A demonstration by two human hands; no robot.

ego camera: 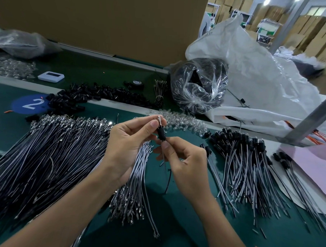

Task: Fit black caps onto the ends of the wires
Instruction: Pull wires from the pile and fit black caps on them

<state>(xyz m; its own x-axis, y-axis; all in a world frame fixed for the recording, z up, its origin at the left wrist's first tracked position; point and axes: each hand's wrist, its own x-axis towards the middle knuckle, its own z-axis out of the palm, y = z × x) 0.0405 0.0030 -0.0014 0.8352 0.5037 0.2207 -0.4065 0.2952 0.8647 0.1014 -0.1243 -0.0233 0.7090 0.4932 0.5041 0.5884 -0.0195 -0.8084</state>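
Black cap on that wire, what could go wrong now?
The black cap sits on a thin wire pinched between the left hand and right hand; it might slip off and vanish among the loose wires. The left hand also grips a wire bundle, and some could slide out.
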